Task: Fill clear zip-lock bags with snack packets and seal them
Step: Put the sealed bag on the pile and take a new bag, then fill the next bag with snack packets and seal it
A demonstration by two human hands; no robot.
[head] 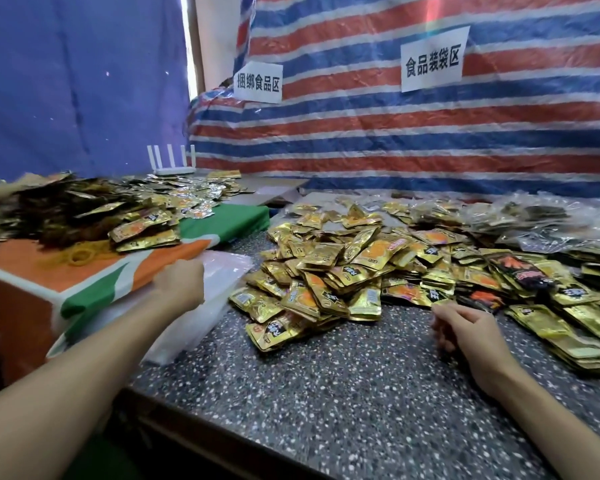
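A big heap of gold snack packets (354, 268) covers the middle and right of the speckled stone table (326, 393). A stack of clear zip-lock bags (219, 289) lies at the table's left edge. My left hand (181, 284) reaches onto that stack with curled fingers; whether it pinches a bag is hidden by the hand's back. My right hand (465, 327) rests on the table in front of the heap, fingers loosely curled, holding nothing. Filled clear bags (541, 220) are piled at the far right.
A lower table with an orange, white and green cloth (94, 271) stands at the left, carrying more packets (142, 230) and yellow rubber bands (80, 256). A white router (172, 164) stands at the back. Striped tarpaulin with two paper signs closes off the rear.
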